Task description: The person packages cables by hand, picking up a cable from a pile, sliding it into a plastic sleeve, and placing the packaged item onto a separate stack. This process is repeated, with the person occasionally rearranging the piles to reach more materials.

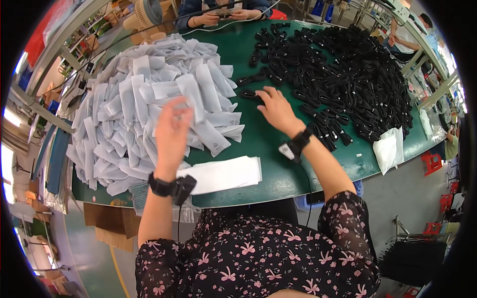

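My left hand (pixel 174 130) is raised over the near right side of a heap of pale white pouches (pixel 117 114). It is smeared by motion, and I cannot make out anything in its fingers. A long white pouch (pixel 191 94) slants just beyond its fingertips. My right hand (pixel 279 110) reaches over the green table, its fingertips on the near end of a small coiled black cable (pixel 249 94). That cable lies a little apart from the large pile of black cables (pixel 348 74) on the right. White paper-like sleeves (pixel 226 175) lie stacked flat at the table's front edge.
The green table (pixel 278 169) curves around in front of me. A white plastic bag (pixel 389 150) sits at its right edge. Across the table is another person's pair of hands (pixel 223 17). Cardboard boxes (pixel 112 223) stand below on the left, and metal frame posts rise at both sides.
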The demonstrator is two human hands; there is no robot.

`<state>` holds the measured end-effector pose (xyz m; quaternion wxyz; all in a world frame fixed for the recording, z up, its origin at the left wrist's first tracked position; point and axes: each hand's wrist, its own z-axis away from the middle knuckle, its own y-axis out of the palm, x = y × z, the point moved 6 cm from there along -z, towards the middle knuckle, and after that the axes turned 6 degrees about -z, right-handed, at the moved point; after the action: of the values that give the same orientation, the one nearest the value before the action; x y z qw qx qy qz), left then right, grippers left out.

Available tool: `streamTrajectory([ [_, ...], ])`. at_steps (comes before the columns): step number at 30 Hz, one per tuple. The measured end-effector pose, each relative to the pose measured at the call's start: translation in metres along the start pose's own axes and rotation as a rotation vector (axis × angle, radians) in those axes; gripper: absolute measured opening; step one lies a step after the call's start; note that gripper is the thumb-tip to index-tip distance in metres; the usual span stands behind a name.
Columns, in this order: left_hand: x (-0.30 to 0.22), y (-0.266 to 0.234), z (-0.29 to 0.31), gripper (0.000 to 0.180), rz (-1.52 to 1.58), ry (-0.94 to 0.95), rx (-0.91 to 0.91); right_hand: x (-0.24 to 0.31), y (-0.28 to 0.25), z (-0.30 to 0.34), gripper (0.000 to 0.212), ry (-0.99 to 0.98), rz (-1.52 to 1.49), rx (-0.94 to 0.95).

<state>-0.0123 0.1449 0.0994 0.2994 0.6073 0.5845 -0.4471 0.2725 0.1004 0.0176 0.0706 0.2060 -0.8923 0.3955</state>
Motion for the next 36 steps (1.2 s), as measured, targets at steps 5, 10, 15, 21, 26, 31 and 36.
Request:
streamTrajectory([
  [5,0.033,0.034,0.1,0.018,-0.455,0.105,0.487,-0.016,0.034,0.003,0.036,0.124,0.271,0.385],
  [10,0.047,0.044,0.131,0.015,-0.507,0.207,0.477,-0.002,0.031,0.015,0.03,0.398,0.255,0.47],
  [15,0.055,0.049,0.137,0.013,-0.572,0.233,0.411,0.003,0.005,0.043,0.027,0.556,-0.11,0.25],
  [21,0.063,0.039,0.138,0.009,-0.419,0.004,0.395,0.1,-0.044,0.073,0.024,0.417,-0.586,0.254],
  [26,0.067,0.036,0.137,0.005,-0.286,-0.145,0.377,0.132,-0.05,0.094,0.026,0.047,-0.372,0.35],
  [31,0.05,0.04,0.136,0.008,-0.234,-0.013,0.405,0.136,-0.044,0.097,0.023,-0.026,-0.423,0.441],
  [36,0.024,0.043,0.133,0.012,-0.313,0.332,0.416,0.111,-0.009,0.126,0.021,1.027,-1.055,0.797],
])
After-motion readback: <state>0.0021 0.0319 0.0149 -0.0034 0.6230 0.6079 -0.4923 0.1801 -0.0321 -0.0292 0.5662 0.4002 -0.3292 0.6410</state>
